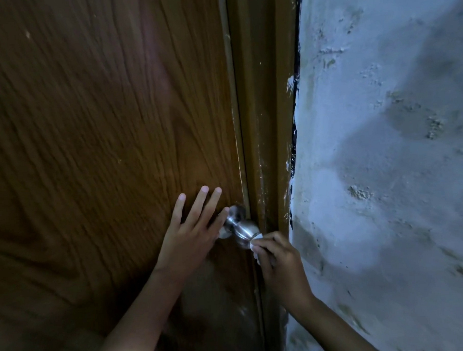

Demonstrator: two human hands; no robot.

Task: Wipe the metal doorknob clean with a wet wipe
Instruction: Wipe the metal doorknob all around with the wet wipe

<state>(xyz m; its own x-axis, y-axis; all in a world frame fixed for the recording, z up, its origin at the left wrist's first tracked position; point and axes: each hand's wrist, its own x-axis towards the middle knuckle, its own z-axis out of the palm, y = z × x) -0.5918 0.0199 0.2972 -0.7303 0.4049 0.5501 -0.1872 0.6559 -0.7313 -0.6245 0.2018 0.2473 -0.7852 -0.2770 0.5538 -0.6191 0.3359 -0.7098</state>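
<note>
Wiping doorknob (243, 229): right hand (279, 263) with wet wipe (255, 242)

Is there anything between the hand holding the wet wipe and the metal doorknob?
Nothing visible. The right hand pinches the wet wipe directly against the end of the doorknob. The left hand lies flat on the door beside the knob's base, not in the way.

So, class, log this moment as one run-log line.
step: wiping | right hand: pinches wet wipe against doorknob | left hand: fingers straight, flat on door | door: closed
</note>
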